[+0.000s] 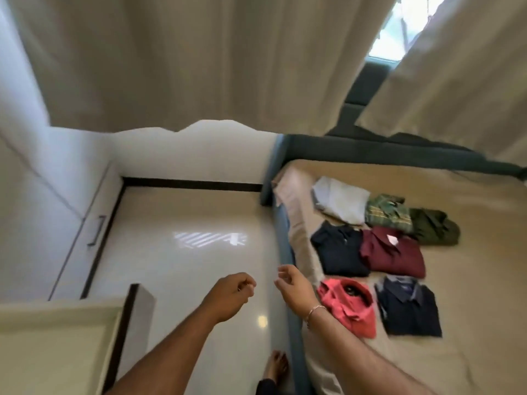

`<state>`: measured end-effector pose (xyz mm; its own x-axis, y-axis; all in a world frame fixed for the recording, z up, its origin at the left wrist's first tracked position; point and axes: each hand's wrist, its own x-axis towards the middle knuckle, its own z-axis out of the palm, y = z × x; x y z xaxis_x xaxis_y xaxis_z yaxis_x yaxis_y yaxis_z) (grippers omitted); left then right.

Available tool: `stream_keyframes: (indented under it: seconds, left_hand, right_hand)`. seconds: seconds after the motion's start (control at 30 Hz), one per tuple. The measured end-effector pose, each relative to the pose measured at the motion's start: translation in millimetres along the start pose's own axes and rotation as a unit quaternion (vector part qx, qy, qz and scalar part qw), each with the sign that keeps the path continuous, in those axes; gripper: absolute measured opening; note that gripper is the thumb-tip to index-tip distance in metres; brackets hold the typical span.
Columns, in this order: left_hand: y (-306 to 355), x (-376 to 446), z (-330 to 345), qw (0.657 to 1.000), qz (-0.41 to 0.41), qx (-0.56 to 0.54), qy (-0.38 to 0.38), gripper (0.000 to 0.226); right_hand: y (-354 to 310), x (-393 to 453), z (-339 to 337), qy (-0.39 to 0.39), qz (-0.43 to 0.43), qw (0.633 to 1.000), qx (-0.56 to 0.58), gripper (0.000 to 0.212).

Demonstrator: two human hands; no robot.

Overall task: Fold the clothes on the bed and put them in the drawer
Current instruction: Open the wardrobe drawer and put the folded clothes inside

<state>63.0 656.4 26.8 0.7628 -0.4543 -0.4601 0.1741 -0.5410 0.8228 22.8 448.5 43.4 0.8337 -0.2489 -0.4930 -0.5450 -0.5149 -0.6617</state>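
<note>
Clothes: seven folded soft shirts lying on the beige sheet of the blue-framed bed [470,252], namely a coral polo [349,306], navy collared shirt [409,307], dark navy polo [339,249], maroon shirt [393,252], white shirt [340,199], green plaid shirt [389,213] and olive shirt [435,226].
Edges: coral polo nearest the bed rim.
Hands: left hand [231,295] and right hand [293,286] loosely curled, holding nothing (slightly blurred).
Room: glossy pale floor tiles [176,223], cream curtains [185,61].
</note>
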Motion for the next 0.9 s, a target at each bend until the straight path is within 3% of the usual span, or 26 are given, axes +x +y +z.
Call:
stream_keyframes:
  seconds: [0.27,0.4,0.5,0.6,0.7,0.83,0.9]
  left_hand:
    - [88,125,113,0.997,-0.028,0.007,-0.074,0.020]
    - [107,170,158,0.990,-0.062,0.024,-0.127,0.016]
    - [111,197,180,0.970,-0.079,0.060,-0.222,0.012]
    - [119,232,201,0.940,-0.094,0.111,-0.307,0.014]
    - [121,260,223,0.922,-0.111,0.140,-0.344,0.014]
    - [122,276,251,0.900,-0.152,0.188,-0.362,0.026]
    - [119,278,264,0.883,-0.171,0.220,-0.378,0.032]
  right_hand:
    - [128,55,-109,0.064,0.117,0.982,0.132,0.022]
    - [158,72,-137,0.100,0.179,0.963,0.174,0.016]
    - [186,82,-150,0.121,0.235,0.939,0.220,0.020]
    - [217,84,-155,0.185,0.320,0.882,0.294,0.018]
    - [242,82,-161,0.222,0.366,0.838,0.339,0.015]
    - [279,88,-168,0.243,0.389,0.824,0.332,0.011]
    - [303,94,-173,0.235,0.396,0.846,0.268,0.019]
